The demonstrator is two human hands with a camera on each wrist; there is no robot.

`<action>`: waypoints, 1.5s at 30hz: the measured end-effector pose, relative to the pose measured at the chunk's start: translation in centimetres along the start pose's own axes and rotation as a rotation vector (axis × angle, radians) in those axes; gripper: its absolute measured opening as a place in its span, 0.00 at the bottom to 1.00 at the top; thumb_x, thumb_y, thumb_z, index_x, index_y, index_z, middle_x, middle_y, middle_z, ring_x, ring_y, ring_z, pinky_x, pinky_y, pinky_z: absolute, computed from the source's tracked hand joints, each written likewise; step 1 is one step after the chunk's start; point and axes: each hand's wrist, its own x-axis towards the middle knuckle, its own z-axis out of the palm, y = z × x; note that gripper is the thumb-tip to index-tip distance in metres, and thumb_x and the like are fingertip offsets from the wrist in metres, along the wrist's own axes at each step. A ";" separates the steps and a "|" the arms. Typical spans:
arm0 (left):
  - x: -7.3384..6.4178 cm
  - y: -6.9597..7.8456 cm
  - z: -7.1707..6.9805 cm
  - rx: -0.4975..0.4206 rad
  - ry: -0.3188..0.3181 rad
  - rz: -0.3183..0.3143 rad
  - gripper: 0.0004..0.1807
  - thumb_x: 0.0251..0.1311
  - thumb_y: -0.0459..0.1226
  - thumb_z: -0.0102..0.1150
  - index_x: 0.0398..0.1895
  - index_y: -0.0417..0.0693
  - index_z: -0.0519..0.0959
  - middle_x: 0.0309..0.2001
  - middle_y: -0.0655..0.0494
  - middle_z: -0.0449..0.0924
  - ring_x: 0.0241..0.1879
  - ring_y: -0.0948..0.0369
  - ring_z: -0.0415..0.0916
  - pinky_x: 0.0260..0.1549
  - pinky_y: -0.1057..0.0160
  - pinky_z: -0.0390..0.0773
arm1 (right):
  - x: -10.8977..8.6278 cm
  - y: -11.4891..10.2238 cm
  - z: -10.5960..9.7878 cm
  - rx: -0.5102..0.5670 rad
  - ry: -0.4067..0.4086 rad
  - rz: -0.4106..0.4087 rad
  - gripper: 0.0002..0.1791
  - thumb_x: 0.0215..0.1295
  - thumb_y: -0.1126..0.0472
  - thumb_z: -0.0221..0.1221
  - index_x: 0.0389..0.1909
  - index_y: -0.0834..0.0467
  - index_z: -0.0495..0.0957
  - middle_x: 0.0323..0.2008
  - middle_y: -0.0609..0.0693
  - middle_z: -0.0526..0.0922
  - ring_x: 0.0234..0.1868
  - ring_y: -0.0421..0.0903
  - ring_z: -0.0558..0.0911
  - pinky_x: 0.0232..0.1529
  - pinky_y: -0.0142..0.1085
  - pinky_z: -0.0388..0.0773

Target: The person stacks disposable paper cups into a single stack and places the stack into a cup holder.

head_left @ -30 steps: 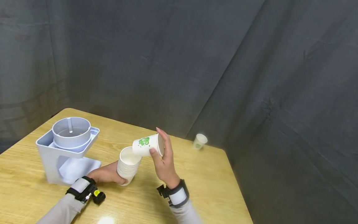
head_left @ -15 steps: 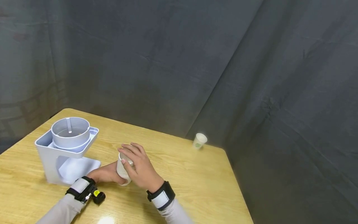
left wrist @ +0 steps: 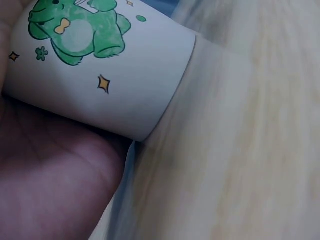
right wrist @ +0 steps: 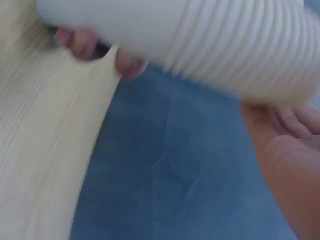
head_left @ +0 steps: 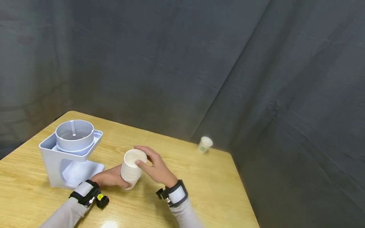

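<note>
My left hand grips the lower part of a tilted stack of white paper cups, its rims nested close together. My right hand is at the mouth of the stack and pinches the rim of the top paper cup, thumb over the near edge and fingers behind. A green bear print shows on the bottom cup in the left wrist view, against the palm. In the right wrist view the left fingertips curl under the plain end, while the right hand meets the ridged end.
A pale plastic stand with a round bowl on top stands left of the hands. One more paper cup is near the far right corner of the wooden table. Dark curtain hangs behind.
A second ago my right hand held a paper cup sideways above the stack. It then covered the stack's mouth, and now lies at the right of the rim. My left hand stays put.
</note>
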 end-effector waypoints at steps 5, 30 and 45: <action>-0.1 0.1 0.3 0.000 0.016 -0.030 0.48 0.42 0.34 0.71 0.68 0.38 0.56 0.58 0.43 0.71 0.56 0.54 0.68 0.59 0.51 0.62 | -0.2 0.9 -4.0 0.111 0.064 0.119 0.20 0.72 0.66 0.49 0.63 0.67 0.68 0.53 0.67 0.78 0.54 0.60 0.78 0.54 0.34 0.77; -0.2 0.6 0.9 -0.003 -0.021 -0.004 0.46 0.41 0.34 0.71 0.66 0.42 0.58 0.57 0.45 0.71 0.57 0.51 0.67 0.59 0.50 0.61 | -6.4 21.0 -21.1 -0.694 0.336 0.694 0.42 0.50 0.65 0.63 0.69 0.61 0.61 0.70 0.66 0.59 0.69 0.70 0.57 0.67 0.65 0.50; 0.6 0.6 1.7 -0.025 -0.051 0.000 0.46 0.41 0.33 0.72 0.66 0.43 0.58 0.56 0.46 0.72 0.56 0.52 0.67 0.58 0.51 0.62 | -8.8 23.3 -19.9 -0.741 0.426 0.674 0.35 0.55 0.59 0.65 0.63 0.65 0.64 0.62 0.69 0.65 0.65 0.70 0.59 0.67 0.61 0.56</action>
